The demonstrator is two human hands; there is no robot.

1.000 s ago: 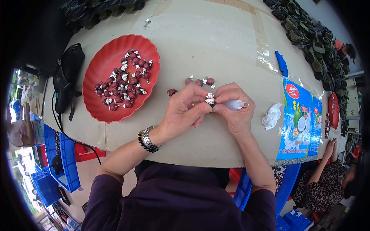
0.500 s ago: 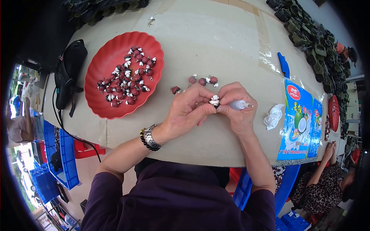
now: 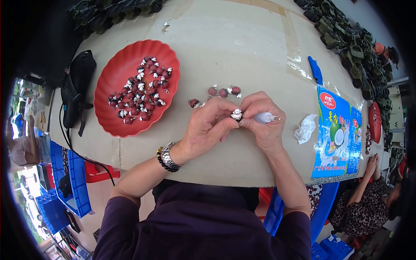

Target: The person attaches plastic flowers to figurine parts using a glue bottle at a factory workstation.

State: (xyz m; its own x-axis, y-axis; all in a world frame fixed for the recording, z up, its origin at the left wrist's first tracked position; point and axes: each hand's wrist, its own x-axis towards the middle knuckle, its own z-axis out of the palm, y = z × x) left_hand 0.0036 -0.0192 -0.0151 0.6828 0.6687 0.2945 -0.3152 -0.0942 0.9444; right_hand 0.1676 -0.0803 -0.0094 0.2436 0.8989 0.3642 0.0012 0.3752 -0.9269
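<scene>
From the head camera, looking down, both hands meet over the near middle of a round, beige cardboard-covered surface (image 3: 242,47). The left hand (image 3: 207,128), with a metal-and-bead bracelet at its wrist, has its fingers (image 3: 225,125) pinched on a small silver-white metal cap piece (image 3: 236,115), which sits between the fingertips of the two hands. The right hand (image 3: 262,123) is clenched around a small white plastic squeeze bottle with a pointed nozzle (image 3: 265,117), the nozzle sticking out to the right, while its fingertips also touch the cap piece. Just beyond the hands, a short row of small dark red beads with silver caps (image 3: 223,92) lies on the surface, one more slightly apart to the left. Farther left stands a scalloped red plastic dish (image 3: 113,123) holding a heap of the same capped red beads. To the right of the hands lie a crumpled white tissue (image 3: 305,128), a blue printed paper sheet (image 3: 336,134) and a small blue plastic tool (image 3: 316,69). A black corded tool (image 3: 76,86) rests at the left edge.
</scene>
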